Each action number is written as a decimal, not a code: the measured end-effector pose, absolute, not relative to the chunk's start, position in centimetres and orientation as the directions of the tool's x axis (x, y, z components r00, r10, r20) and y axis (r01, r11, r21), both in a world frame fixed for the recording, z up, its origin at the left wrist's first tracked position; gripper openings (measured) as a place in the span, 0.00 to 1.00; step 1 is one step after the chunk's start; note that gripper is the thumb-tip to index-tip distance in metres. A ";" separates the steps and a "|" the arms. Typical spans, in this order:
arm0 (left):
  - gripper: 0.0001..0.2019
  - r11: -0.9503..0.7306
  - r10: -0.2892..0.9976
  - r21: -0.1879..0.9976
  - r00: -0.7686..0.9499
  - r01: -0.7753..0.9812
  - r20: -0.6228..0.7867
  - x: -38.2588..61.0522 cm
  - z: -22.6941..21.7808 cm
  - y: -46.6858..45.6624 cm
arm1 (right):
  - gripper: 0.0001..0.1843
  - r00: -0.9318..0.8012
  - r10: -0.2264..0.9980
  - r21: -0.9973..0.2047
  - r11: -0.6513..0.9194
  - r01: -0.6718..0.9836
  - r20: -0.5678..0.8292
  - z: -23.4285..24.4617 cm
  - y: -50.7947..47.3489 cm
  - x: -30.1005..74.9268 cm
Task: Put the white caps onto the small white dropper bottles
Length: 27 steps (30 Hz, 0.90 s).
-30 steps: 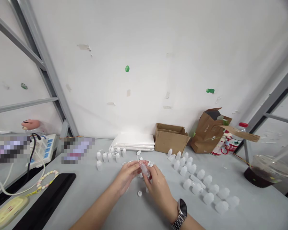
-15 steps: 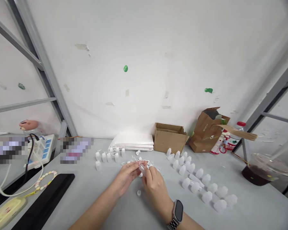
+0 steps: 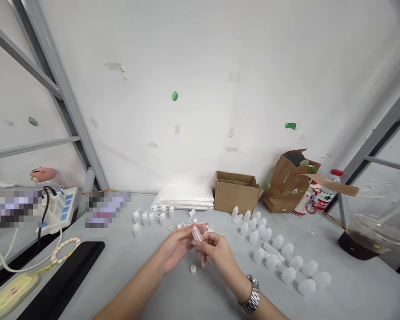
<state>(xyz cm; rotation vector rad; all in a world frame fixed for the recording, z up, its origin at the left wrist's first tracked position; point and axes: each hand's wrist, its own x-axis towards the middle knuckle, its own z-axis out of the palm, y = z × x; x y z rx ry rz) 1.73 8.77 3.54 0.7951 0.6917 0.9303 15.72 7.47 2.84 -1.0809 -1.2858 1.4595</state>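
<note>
Between my hands is a small translucent plastic squeeze bottle (image 3: 197, 235), tilted, with its narrow end away from me. The fingers of my left hand (image 3: 173, 250) close around its upper part. My right hand (image 3: 217, 248) pinches the lower end between thumb and fingers. Just below them a small white cap (image 3: 193, 269) lies on the table. Behind my fingers is a pile of small white caps (image 3: 210, 228), partly hidden. To the left stand several capped bottles (image 3: 152, 218). Rows of uncapped translucent bottles (image 3: 278, 242) spread out on the right.
At the back are a stack of white packets (image 3: 185, 198), an open cardboard box (image 3: 237, 195) and a brown paper bag (image 3: 283, 189). A plastic cup of dark drink (image 3: 363, 244) stands far right. A power strip (image 3: 62, 211) and a black pad (image 3: 65, 275) lie left.
My right wrist has rotated, so the watch face has turned out of sight and the thumb shows on top. The bottle between my hands shows more fully. My left hand has hardly moved.
</note>
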 end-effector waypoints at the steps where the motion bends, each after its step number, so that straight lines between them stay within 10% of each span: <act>1: 0.15 0.365 0.886 0.829 0.433 -0.424 -0.168 1.7 3.6 8.8 | 0.16 -0.254 0.966 -0.991 -0.086 -0.101 -0.058 2.9 7.5 15.8; 7: 0.16 0.314 0.904 0.876 0.398 -0.365 -0.158 2.0 3.7 8.6 | 0.15 -0.122 0.992 -0.998 0.031 0.051 0.025 3.0 6.7 15.5; 15: 0.16 0.249 0.926 0.882 0.364 -0.400 -0.097 2.3 3.5 8.5 | 0.08 -0.022 0.876 -0.748 0.424 0.511 0.482 1.7 5.9 15.4; 22: 0.16 0.277 0.923 0.868 0.367 -0.413 -0.120 2.2 3.5 8.8 | 0.18 -0.198 0.980 -0.999 0.039 0.022 0.034 3.0 7.2 16.1; 27: 0.13 0.294 0.910 0.830 0.405 -0.475 -0.090 1.8 3.7 9.1 | 0.19 -0.247 0.969 -0.994 -0.021 -0.106 0.006 3.7 7.6 16.4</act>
